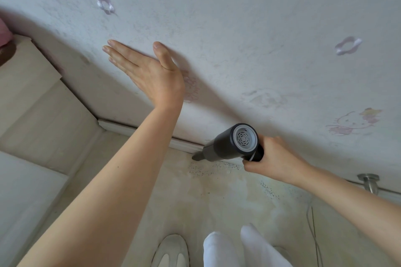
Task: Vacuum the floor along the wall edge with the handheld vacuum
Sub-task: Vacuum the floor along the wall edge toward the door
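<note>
A dark grey handheld vacuum (225,144) with a pale vented rear cap points down and left, its nozzle tip at the floor where the white skirting board (184,144) meets the wall. My right hand (274,159) grips its handle from the right. Pale grit (206,170) lies scattered on the beige floor just below the nozzle and further right along the wall edge. My left hand (149,73) is raised with fingers spread, flat against the pale wall (238,28) above the skirting.
A beige padded bed or cabinet side (43,102) fills the left corner. A metal door stop (370,182) and a thin cable (313,225) sit at the right by the wall. My white shoe (171,251) and white trouser leg (219,249) are at the bottom.
</note>
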`<state>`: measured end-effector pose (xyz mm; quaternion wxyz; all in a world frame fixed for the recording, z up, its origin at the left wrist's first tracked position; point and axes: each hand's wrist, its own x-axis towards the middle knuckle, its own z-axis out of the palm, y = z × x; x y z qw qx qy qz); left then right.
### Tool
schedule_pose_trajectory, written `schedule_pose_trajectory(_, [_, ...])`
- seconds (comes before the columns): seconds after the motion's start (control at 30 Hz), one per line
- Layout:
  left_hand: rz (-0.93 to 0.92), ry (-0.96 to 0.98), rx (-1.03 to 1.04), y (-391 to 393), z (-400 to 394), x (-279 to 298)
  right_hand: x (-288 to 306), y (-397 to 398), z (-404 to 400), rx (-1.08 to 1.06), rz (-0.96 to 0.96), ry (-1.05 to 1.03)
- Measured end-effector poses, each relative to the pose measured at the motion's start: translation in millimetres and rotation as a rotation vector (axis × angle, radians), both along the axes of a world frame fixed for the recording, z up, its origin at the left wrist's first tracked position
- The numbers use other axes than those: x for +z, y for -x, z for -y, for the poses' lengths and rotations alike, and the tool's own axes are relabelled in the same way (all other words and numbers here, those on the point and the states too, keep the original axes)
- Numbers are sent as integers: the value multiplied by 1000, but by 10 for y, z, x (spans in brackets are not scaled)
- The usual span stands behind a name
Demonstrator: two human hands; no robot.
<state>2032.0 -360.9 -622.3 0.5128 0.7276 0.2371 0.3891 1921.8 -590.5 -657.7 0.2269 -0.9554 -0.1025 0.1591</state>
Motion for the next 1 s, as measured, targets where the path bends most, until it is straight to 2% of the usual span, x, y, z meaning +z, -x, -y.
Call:
schedule_pose_trajectory(0.27, [-11,4,-13,19,72,22,14,70,82,35,-63,-55])
schedule_pose_trajectory(0.73, [-20,1,-26,7,46,-12,-67,27,10,22,-5,-47])
schedule_pose_trajectory(1.0, [-18,4,-26,18,51,-1,-19,39,-5,47,-57,-82])
